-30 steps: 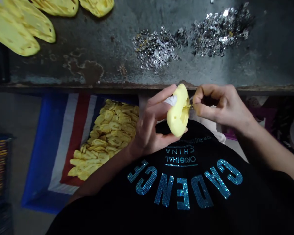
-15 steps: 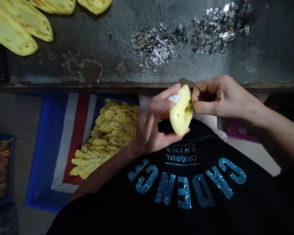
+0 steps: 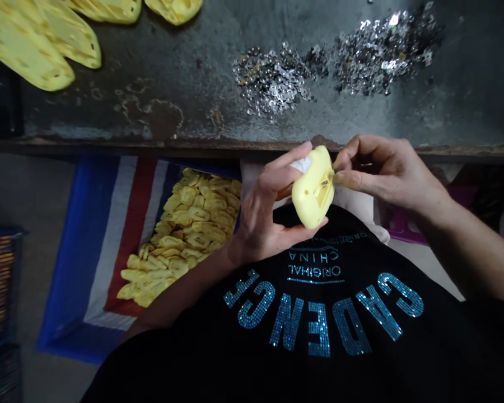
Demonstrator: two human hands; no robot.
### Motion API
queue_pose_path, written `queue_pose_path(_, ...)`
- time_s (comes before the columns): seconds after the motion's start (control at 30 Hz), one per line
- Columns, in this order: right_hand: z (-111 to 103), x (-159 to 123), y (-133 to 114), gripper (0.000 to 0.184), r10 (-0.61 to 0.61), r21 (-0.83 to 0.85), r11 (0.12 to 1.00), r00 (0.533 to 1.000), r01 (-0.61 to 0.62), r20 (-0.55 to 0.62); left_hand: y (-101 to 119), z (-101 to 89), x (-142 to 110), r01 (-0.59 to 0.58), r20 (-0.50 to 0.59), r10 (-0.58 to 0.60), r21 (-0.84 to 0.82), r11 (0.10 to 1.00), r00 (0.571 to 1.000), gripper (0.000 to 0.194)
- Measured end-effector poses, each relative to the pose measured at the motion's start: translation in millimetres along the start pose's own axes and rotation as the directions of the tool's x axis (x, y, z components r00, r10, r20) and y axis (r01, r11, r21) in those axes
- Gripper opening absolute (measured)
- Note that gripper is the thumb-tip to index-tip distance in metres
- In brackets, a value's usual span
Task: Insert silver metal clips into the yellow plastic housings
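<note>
Gripping a yellow piece (image 3: 307,202), left fingers (image 3: 288,158) curved around it, right fingers (image 3: 355,179) nearly together (hold unclear) alongside.

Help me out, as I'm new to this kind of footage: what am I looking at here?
There is no machine: these are a person's two bare hands, seen by a camera worn on the head, looking forward and down. The left hand holds a hollow yellow piece. The right hand has its fingertips at the piece's open side; whether they pinch something small, I can't tell. On the dark worktop lie small shiny metal parts and, at the left, larger yellow pieces. Below its edge, a blue bin holds many more yellow items.
</note>
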State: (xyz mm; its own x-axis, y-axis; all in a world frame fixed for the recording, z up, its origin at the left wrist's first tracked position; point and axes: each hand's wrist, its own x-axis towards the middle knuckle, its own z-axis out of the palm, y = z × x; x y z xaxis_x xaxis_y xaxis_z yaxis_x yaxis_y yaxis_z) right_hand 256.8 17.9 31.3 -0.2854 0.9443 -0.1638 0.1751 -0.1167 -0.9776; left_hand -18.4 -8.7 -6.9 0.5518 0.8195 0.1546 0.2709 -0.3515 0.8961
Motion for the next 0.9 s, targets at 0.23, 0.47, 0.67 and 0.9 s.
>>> queue_pose_path(0.23,0,8,16,0.055,-0.044,0.091,0.995,0.999,0.042,0.021,1,-1.4,11,-0.35,-0.126,0.368,0.143,0.926,0.921,0.072)
queue_pose_path(0.47,2,9,28,0.065,-0.052,0.181,0.982,0.999,0.051,0.0,3,3.5,22,-0.381,-0.001,0.393,0.242,0.892,0.919,0.067)
queue_pose_path(0.67,6,5,61,0.072,-0.146,0.17,0.968,0.965,0.185,-0.218,16,-3.4,26,-0.313,0.072,0.308,0.09,0.945,0.949,0.096)
queue_pose_path(0.9,9,-16,72,0.074,-0.379,-0.113,0.923,0.818,0.368,-0.433,34,-3.3,31,-0.011,0.122,0.032,-0.173,0.985,0.992,0.111)
